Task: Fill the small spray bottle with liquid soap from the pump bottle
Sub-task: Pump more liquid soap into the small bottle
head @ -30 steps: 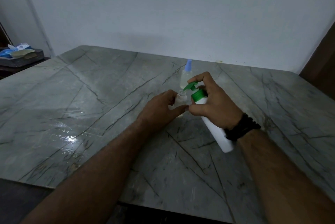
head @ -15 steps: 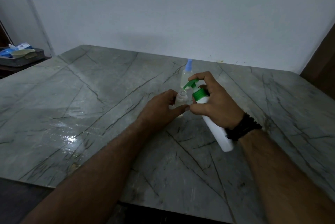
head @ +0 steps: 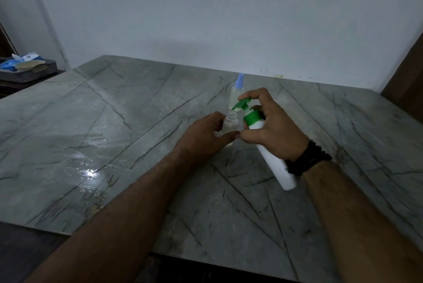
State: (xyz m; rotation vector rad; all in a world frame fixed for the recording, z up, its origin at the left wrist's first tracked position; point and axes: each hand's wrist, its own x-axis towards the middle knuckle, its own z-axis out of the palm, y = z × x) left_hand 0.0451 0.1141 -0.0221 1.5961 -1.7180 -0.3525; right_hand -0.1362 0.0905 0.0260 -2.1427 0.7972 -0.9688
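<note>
While the left hand (head: 206, 136) holds the small spray bottle (head: 229, 125) upright on the marble table (head: 114, 145), with thumb and fingers curled around it, the right hand (head: 270, 129) grips the white pump bottle (head: 274, 163), tilted, with the index finger resting on the green pump head (head: 242, 103). The nozzle points to the open neck of the small bottle, and the cap is off. I judge that the pumping step is in hand. The next move calls for a slow press, keeping the nozzle exactly over the narrow mouth. Another spray bottle with a blue top (head: 238, 92) stands just behind.
</note>
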